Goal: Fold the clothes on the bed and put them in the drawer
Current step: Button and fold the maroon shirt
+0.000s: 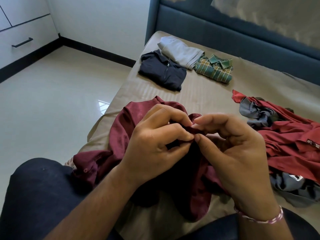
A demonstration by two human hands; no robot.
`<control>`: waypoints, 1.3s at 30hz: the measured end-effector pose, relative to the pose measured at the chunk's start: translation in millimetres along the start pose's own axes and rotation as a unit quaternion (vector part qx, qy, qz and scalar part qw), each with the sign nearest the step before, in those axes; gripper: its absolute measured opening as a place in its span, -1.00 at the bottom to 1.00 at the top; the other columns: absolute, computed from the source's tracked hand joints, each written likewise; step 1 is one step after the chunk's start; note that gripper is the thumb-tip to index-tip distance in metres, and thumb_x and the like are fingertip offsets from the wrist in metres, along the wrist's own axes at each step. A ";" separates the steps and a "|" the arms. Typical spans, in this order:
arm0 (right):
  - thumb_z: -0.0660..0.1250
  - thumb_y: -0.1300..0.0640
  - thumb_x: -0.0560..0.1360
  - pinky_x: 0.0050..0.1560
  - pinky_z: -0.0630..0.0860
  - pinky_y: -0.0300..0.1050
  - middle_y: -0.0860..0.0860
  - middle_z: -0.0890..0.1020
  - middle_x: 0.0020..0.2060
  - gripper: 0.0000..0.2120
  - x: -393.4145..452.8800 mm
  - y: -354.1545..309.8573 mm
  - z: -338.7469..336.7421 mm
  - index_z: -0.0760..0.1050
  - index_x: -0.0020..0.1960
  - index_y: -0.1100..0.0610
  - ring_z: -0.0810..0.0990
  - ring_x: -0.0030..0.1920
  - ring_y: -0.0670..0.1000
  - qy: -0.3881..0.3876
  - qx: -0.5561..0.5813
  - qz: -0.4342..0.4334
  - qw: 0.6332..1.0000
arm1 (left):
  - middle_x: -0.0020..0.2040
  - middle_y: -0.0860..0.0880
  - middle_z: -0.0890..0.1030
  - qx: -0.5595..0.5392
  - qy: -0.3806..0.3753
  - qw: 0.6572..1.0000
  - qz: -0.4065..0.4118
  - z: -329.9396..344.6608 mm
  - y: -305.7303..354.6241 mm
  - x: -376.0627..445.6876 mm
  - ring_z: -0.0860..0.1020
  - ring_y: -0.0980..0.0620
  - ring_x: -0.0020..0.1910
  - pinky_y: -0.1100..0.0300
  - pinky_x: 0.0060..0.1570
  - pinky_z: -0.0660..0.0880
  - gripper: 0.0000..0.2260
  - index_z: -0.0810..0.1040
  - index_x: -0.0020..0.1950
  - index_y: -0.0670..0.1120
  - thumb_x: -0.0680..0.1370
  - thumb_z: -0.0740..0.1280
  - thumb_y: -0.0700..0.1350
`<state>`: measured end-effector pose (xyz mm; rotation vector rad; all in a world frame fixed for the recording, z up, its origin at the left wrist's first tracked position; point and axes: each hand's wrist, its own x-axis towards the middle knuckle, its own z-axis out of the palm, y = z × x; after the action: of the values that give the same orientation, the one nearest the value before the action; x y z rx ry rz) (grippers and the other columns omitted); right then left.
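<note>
A shiny maroon shirt [121, 129] lies bunched on the tan bed sheet [204, 94] in front of me. My left hand [155, 142] and my right hand [232, 146] meet at its middle, and both pinch a fold of the maroon cloth between thumb and fingertips. At the head of the bed lie three folded garments: a dark navy zip top [162, 71], a grey one [180, 51] and a green checked shirt [214, 68]. On the right is a loose heap of red [290, 135] and grey clothes [259, 113].
A white cabinet with a drawer and dark handle [22, 42] stands at the far left across the glossy tiled floor [52, 94]. A dark blue headboard [225, 32] backs the bed. My knees in dark trousers [38, 196] are at the bottom.
</note>
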<state>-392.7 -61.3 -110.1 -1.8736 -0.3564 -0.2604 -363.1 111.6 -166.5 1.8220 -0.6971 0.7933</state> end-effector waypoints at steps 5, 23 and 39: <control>0.47 0.37 0.50 0.05 0.66 -0.01 -0.07 0.72 0.04 -0.67 0.8 7.0 1.5 0.62 0.15 0.02 0.71 0.10 0.06 0.012 -0.054 -0.025 0.998 | -0.01 -0.01 0.68 -0.026 -0.009 0.998 -0.059 -1.6 -0.6 0.5 0.65 0.02 0.04 0.08 0.06 0.60 -0.86 0.70 -0.02 -0.18 0.46 0.58 -0.27; 0.50 0.37 0.49 0.05 0.59 -0.23 -0.05 0.67 -0.04 -0.63 -2.7 23.6 11.9 0.61 0.24 0.11 0.69 0.04 -0.01 0.077 -0.128 -0.102 0.984 | -0.15 0.13 0.65 -0.096 -0.034 0.981 -0.163 -3.6 -6.0 1.9 0.64 0.05 -0.10 0.31 -0.11 0.47 -0.91 0.70 -0.08 -0.11 0.49 0.56 -0.24; 0.45 0.24 0.54 0.06 0.61 -0.16 -0.13 0.69 -0.05 -0.79 -12.7 32.4 28.2 0.63 0.16 0.08 0.70 0.02 0.01 0.109 -0.061 -0.069 0.990 | -0.11 0.03 0.67 -0.052 0.079 0.985 -0.141 13.2 4.7 -10.0 0.66 0.04 -0.10 0.16 -0.18 0.60 -0.94 0.67 -0.03 -0.20 0.52 0.49 -0.30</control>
<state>-392.5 -45.8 -152.0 -1.9197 -0.3257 -0.5877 -370.1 98.8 -175.6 1.6942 -0.3606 0.6899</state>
